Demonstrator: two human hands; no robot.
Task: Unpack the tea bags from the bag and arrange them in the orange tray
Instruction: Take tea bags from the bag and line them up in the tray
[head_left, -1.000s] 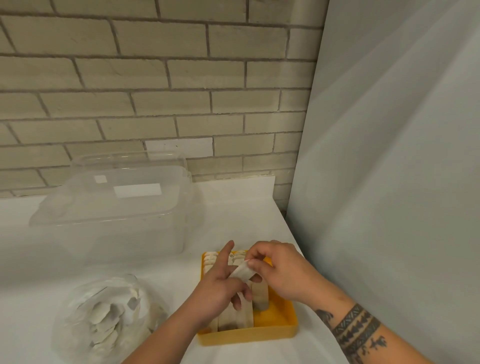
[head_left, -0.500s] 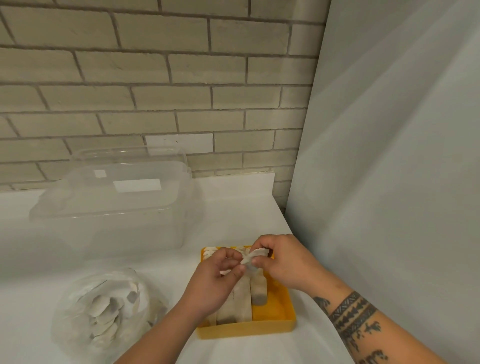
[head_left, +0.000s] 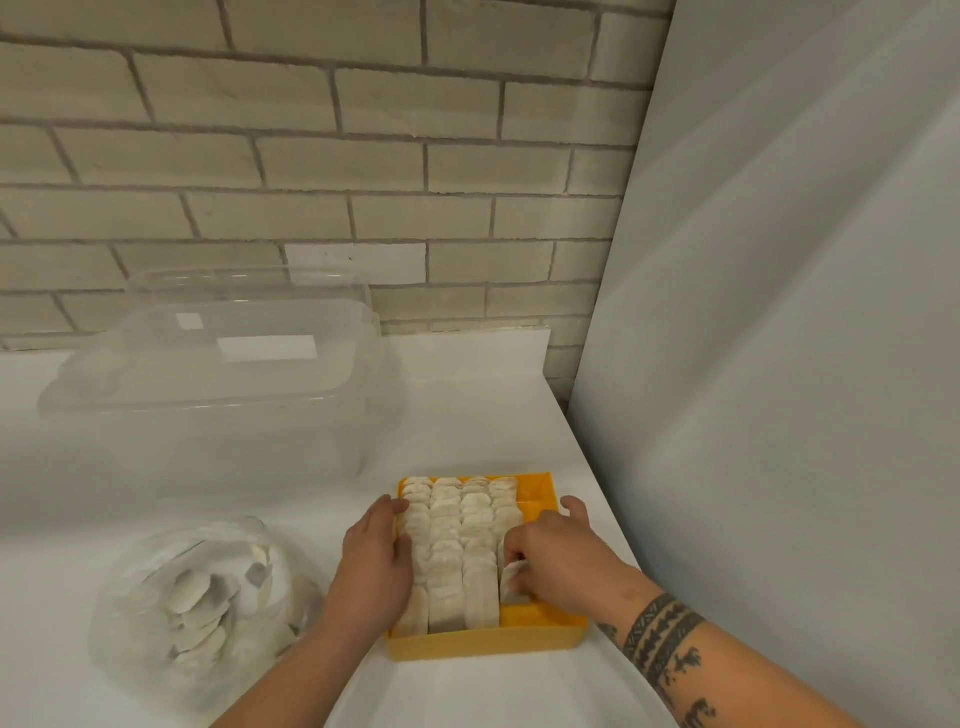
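Note:
An orange tray (head_left: 483, 644) sits on the white counter, holding several rows of overlapping pale tea bags (head_left: 457, 540). My left hand (head_left: 371, 561) rests flat on the tray's left edge, fingers touching the leftmost row. My right hand (head_left: 556, 556) reaches into the right part of the tray, its fingers pinching one tea bag (head_left: 511, 579) at the near end of the shorter right row. To the left lies a clear plastic bag (head_left: 192, 597) with several loose tea bags inside.
A large clear plastic container (head_left: 208, 395) with a lid stands at the back left, against the brick wall. A grey panel (head_left: 779, 364) rises right beside the tray. The counter's right edge runs close to the tray.
Both hands have dropped from above the tray down onto it. The tea bag held between them is now only in my right hand, low in the right row. My left hand moved to the left edge.

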